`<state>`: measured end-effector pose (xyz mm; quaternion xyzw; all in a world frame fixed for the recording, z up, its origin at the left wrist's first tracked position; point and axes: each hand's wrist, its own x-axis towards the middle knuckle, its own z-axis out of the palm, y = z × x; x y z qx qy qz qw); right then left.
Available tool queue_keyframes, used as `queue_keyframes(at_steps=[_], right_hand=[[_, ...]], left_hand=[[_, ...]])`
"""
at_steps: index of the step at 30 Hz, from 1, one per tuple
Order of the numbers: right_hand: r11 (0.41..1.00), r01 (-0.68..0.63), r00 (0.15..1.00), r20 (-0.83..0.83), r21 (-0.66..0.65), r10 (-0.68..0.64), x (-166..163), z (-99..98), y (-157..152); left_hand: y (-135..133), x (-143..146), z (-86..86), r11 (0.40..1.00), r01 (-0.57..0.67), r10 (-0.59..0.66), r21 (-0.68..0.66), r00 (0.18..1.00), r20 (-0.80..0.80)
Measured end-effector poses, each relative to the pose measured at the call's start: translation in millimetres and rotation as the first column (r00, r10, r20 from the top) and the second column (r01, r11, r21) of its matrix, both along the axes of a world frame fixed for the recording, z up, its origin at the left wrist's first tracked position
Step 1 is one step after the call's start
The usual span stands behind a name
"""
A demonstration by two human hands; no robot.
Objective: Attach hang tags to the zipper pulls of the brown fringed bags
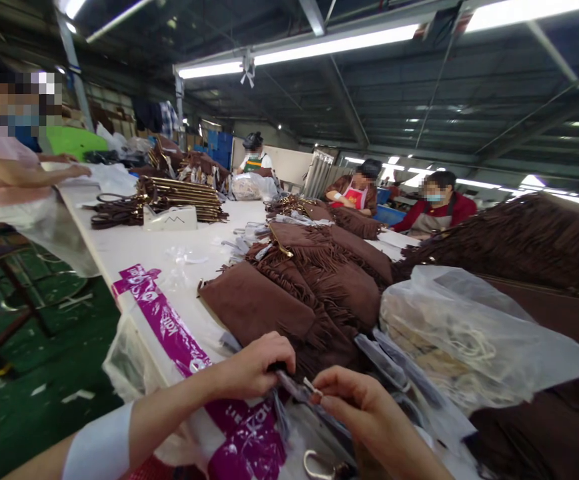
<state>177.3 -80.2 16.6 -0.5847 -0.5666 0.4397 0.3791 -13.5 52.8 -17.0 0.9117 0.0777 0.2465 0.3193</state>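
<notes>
My left hand (254, 365) is closed in a pinch on a small clear plastic packet (292, 387) at the near edge of the white table (139, 250). My right hand (364, 407) pinches the other end of the same packet, where a small pale piece shows at its fingertips. Just beyond both hands lies a pile of brown suede fringed bags (309, 287). A metal clasp (319, 467) lies below my right hand.
A clear plastic bag of white cords (469, 340) sits to the right. Purple-printed tape (169, 327) runs along the table edge. Stacked gold-trimmed parts (184, 197) and brown straps (114, 210) lie farther along. Other people work at the left and far end.
</notes>
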Motion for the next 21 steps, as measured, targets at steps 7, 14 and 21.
queue_keyframes(at_steps=[7,14,21], right_hand=[[0.993,0.021,0.968,0.248,0.116,-0.049,-5.3,1.1,7.4],[0.994,0.055,0.913,0.399,0.097,-0.089,-7.9,-22.5,12.0],[0.993,0.073,0.895,0.434,0.095,-0.107,-14.4,-27.8,15.3]], left_hand=[[-1.5,-13.8,4.2,0.988,0.085,-0.08,-0.128,0.996,0.042],[-8.2,-17.4,-1.9,0.983,0.04,-0.03,-0.18,0.998,0.059],[-7.2,1.1,4.2,0.99,-0.132,0.135,0.049,0.99,-0.05]])
